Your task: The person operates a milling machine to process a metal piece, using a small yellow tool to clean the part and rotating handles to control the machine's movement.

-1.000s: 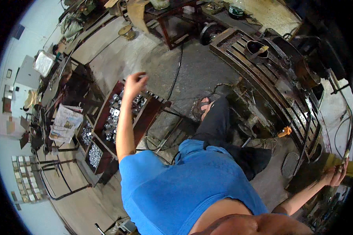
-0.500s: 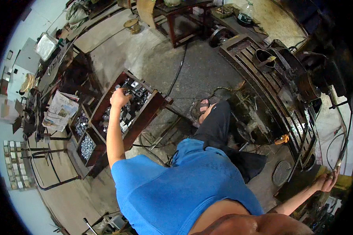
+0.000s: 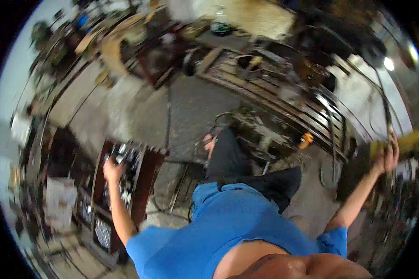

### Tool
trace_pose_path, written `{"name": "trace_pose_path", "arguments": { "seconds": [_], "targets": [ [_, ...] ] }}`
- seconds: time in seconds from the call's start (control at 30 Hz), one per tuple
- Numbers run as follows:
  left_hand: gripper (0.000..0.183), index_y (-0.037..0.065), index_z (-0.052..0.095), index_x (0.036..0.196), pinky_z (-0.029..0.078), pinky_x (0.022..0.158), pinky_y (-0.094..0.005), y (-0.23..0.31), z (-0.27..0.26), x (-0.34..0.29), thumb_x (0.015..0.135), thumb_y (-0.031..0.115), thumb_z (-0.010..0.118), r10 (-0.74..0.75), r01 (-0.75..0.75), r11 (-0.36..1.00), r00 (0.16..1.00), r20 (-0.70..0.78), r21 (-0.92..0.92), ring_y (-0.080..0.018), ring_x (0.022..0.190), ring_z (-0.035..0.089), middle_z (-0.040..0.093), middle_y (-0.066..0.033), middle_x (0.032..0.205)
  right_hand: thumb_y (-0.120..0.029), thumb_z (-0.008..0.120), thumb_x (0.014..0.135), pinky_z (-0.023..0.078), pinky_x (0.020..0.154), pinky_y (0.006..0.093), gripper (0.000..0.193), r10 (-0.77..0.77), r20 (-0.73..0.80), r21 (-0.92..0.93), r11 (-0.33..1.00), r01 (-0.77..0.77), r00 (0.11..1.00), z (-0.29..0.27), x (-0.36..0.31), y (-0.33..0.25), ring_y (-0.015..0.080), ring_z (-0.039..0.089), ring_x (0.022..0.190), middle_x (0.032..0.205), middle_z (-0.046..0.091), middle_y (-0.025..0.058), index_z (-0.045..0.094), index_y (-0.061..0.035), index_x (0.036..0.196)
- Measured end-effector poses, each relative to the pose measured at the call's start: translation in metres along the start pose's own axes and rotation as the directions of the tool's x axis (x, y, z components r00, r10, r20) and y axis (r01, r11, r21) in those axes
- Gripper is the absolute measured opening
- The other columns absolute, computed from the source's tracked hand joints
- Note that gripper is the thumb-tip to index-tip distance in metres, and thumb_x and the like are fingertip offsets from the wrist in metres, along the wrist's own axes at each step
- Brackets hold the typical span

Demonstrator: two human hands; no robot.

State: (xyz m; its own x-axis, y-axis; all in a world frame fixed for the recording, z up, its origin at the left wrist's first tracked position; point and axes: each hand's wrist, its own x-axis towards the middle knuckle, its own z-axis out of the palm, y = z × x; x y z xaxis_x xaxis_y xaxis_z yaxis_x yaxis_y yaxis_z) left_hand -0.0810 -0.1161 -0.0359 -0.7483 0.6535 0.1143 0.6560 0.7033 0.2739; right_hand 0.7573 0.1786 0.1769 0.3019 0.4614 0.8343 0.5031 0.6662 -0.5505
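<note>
Left hand (image 3: 112,169) is down at the loose metal parts (image 3: 131,163) in the red-brown box (image 3: 146,181); a second ago it was up over the box's far end. Means the left side of the work is now in among the parts, not above them. Grip there: fingers bent inward, can't tell if a part is held (blurry). Parts lie heaped in the box, on the person's left. Whole view has swung too, bringing the slotted machine bed (image 3: 270,104) nearer the middle. Right hand (image 3: 387,158) has stayed out at the dark rod's (image 3: 388,116) lower end, fingers narrow about it; firm hold or mere touch, can't tell.
</note>
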Motion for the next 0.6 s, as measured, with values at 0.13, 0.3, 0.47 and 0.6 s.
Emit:
{"name": "trace_pose_path", "arguments": {
  "seconds": [0.13, 0.3, 0.47, 0.6],
  "targets": [
    [0.039, -0.005, 0.051, 0.104, 0.048, 0.067, -0.0268, 0.019, -0.017, 0.023, 0.068, -0.004, 0.065, -0.078, 0.152, 0.322, 0.988, 0.134, -0.934, -0.0181, 0.075, 0.059, 0.059, -0.0116, 0.089, 0.003, 0.044, 0.074, 0.038, 0.092, 0.036, 0.021, -0.113, -0.027, 0.183, 0.976, 0.116, 0.993, 0.029, 0.0, -0.044, 0.03, 0.052, 0.105, 0.107, 0.056, 0.0242, 0.056, 0.0065, 0.09],
    [0.043, -0.003, 0.04, 0.114, 0.05, 0.074, -0.0393, 0.132, -0.029, 0.052, 0.076, 0.004, 0.059, 0.177, 0.139, -0.073, 0.976, 0.124, -0.988, -0.0279, 0.08, 0.06, 0.057, -0.0148, 0.091, 0.002, 0.041, 0.065, 0.036, 0.093, 0.0437, 0.024, -0.174, -0.089, 0.143, 0.972, 0.185, 0.981, 0.036, 0.01, -0.062, 0.0347, 0.054, 0.099, 0.095, 0.059, 0.023, 0.056, 0.0109, 0.081],
    [0.023, -0.002, 0.049, 0.098, 0.051, 0.067, -0.0381, 0.236, 0.007, 0.085, 0.078, 0.006, 0.057, 0.423, 0.19, -0.077, 0.895, 0.141, -0.979, -0.0233, 0.074, 0.061, 0.057, -0.0113, 0.087, -0.001, 0.042, 0.064, 0.037, 0.09, 0.0442, 0.029, -0.223, -0.037, 0.238, 0.945, 0.225, 0.974, 0.028, 0.028, -0.061, 0.0339, 0.056, 0.095, 0.082, 0.057, 0.0171, 0.057, 0.0122, 0.085],
    [0.012, 0.004, 0.048, 0.085, 0.05, 0.056, -0.0311, 0.309, 0.036, 0.09, 0.078, 0.007, 0.058, 0.481, 0.278, -0.056, 0.849, 0.218, -0.959, -0.0162, 0.065, 0.06, 0.057, -0.0054, 0.077, -0.006, 0.041, 0.067, 0.032, 0.096, 0.0445, 0.03, -0.213, 0.019, 0.195, 0.959, 0.205, 0.977, 0.025, 0.039, -0.067, 0.0331, 0.053, 0.101, 0.088, 0.057, 0.0168, 0.056, 0.0114, 0.087]
  ]
}}
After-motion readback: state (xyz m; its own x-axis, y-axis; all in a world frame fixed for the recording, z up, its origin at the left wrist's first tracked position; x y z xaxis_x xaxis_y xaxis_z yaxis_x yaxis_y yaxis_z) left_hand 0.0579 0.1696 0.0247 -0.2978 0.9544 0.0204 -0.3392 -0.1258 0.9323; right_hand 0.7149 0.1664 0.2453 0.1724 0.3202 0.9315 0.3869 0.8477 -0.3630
